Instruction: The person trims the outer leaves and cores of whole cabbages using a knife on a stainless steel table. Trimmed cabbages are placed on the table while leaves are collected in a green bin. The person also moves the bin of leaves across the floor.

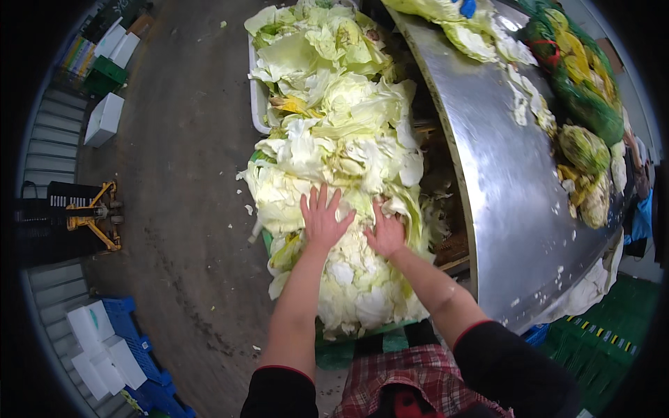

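Both bare hands rest on a big heap of loose cabbage leaves [345, 282] directly before me. My left hand [323, 222] lies flat, palm down, with its fingers spread over the pale leaves. To its right, my right hand [387, 232] presses among the leaves, thumb apart and some fingertips partly hidden by a leaf. Neither hand grips anything that I can see. The heap covers most of a green container [397, 326], whose rim shows at the near edge. Beyond it, more leaves are piled over a white plastic tub [256, 102].
A stainless steel table [502, 172] curves along the right. On it lie leaf scraps, cabbage heads [584, 149] and a green mesh sack [575, 83]. Across the concrete floor [177, 183], a yellow pallet jack [96, 214], white foam boxes [104, 120] and blue crates [138, 345] stand at left.
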{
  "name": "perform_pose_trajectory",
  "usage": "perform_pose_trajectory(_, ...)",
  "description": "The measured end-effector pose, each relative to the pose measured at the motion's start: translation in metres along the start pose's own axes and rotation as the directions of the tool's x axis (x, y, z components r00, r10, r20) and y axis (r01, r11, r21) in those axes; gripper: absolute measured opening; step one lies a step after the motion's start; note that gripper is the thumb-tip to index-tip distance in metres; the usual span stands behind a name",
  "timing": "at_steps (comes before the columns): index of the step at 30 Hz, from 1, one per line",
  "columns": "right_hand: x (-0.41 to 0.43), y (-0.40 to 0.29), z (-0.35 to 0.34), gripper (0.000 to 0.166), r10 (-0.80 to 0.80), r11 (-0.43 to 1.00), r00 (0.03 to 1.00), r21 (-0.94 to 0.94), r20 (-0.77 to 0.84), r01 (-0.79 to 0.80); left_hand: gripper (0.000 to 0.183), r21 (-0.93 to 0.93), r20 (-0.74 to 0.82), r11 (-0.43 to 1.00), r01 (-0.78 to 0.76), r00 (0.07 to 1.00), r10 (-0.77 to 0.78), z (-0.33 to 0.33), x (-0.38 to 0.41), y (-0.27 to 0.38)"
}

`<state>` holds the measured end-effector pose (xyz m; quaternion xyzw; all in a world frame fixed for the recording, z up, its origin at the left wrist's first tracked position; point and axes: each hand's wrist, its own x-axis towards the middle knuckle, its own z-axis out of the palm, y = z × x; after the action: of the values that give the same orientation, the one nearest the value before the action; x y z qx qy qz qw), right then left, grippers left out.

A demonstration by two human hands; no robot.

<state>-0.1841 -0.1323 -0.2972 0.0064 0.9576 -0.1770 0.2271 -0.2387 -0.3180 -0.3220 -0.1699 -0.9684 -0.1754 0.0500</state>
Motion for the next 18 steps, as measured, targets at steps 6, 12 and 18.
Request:
perform_pose_trajectory(6,0.052,0.064,0.122,0.043,0.018,0.763,0.995,0.642,0.096,-0.075,0.067,-0.190,-0.131,0.978,-0.087,0.989,0.063,0.065,0.005,-0.009)
perform_pose_trajectory(12,0.045,0.061,0.103,0.050,0.060,0.880,0.994,0.464,0.089,-0.095,0.081,-0.131,-0.030,0.990,-0.050,0.998,0.046,0.067,0.002,-0.019)
perform_pose_trajectory(18,0.031,0.013,-0.002,0.060,0.080,0.996,0.990,0.039,0.120,-0.085,0.074,-0.139,-0.097,0.989,-0.058,0.994,0.045,0.067,0.002,-0.024)
